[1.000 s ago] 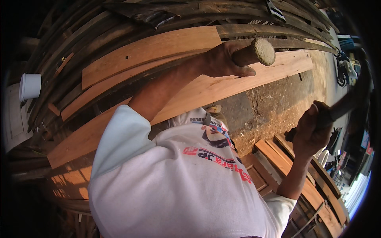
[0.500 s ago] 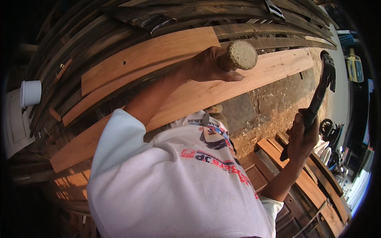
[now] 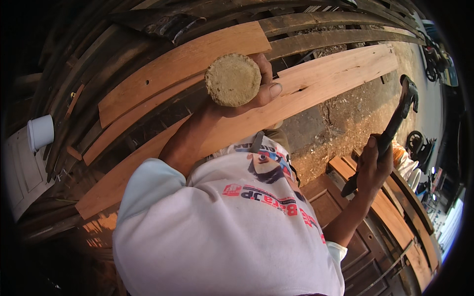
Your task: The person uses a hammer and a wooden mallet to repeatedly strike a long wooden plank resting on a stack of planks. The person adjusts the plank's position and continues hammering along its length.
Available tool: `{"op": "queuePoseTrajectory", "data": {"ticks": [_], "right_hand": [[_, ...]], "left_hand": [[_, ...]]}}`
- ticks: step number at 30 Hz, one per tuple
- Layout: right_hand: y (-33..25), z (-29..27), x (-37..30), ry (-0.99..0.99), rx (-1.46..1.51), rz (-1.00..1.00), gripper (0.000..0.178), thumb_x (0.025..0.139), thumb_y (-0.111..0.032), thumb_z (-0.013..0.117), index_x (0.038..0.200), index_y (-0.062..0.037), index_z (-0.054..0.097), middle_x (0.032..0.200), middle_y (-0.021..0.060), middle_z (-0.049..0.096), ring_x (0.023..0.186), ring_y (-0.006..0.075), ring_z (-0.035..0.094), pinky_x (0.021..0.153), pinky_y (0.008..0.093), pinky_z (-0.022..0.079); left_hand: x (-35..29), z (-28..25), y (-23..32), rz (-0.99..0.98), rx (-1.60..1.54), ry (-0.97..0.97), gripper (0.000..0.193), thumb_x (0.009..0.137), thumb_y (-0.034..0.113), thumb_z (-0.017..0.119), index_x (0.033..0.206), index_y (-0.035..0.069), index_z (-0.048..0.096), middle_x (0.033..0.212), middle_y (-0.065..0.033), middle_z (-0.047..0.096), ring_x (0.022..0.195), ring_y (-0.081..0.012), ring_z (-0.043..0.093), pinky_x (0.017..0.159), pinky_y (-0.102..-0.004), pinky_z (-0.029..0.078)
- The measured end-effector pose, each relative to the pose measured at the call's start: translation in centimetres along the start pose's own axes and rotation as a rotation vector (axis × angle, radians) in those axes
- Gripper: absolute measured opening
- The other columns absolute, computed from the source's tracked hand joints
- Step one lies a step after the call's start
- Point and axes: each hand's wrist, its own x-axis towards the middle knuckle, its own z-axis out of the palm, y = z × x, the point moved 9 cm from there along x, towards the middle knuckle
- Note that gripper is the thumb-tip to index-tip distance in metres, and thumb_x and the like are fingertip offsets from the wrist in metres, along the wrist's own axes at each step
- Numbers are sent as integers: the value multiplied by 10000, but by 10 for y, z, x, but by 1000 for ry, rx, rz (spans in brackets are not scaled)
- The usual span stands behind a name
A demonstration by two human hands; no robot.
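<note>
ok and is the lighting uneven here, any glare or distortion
In the head view, yes: the long plank bows from the fisheye lens; the upper-left timber lies in shadow while some ground catches sun; a pale patch at lower right looks washed out; the dark hammer shows little detail.

The left hand (image 3: 252, 102) is clutching 1 round-ended piece (image 3: 232, 80) over planks (image 3: 326, 86); the right hand (image 3: 374, 166) is gripping 1 black hammer (image 3: 392, 127)!

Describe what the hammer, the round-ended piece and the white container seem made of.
Hammer: likely metal head, dark finish, by its curved claw; handle material unclear.
Round-ended piece: probably unfinished wood, its face rough and grainy.
White container: perhaps plastic, from its smooth, even surface.
</note>
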Motion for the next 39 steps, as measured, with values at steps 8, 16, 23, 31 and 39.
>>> {"op": "queuePoseTrajectory", "data": {"ticks": [8,16,23,31,39], "right_hand": [[15,6,-2,-51,-56,14,241,1028,-209,715,1155,-23,630,744,-43,542,626,22,468,548,206,369],[38,14,4,-78,-40,106,258,1025,-223,720,1165,-23,635,757,-29,578,606,31,490,516,227,377],[41,33,7,-93,-72,38,268,1020,-264,729,1134,-31,661,744,-43,567,612,38,492,532,234,380],[51,36,2,-110,-43,55,279,1008,-279,745,1122,-36,669,764,-31,563,637,47,483,557,238,386],[65,38,-3,-150,-57,31,315,998,-299,760,1122,-25,667,816,-18,589,731,64,518,644,255,434]], "left_hand": [[-19,-13,-11,-47,-276,107,232,890,94,683,811,121,467,687,-22,493,599,-90,419,562,-278,388],[52,-70,77,140,-255,379,226,1046,233,534,862,117,475,671,-9,477,515,-87,383,502,-270,340],[17,-43,26,-29,-155,161,215,992,184,644,872,84,497,653,-23,485,507,-74,392,481,-249,355],[-6,-25,-2,-146,-129,183,222,945,127,700,848,78,507,648,-4,512,518,-56,426,484,-235,363],[-3,-17,-4,-175,-60,163,224,924,124,720,815,86,528,656,18,527,524,-39,440,488,-226,361]]}}
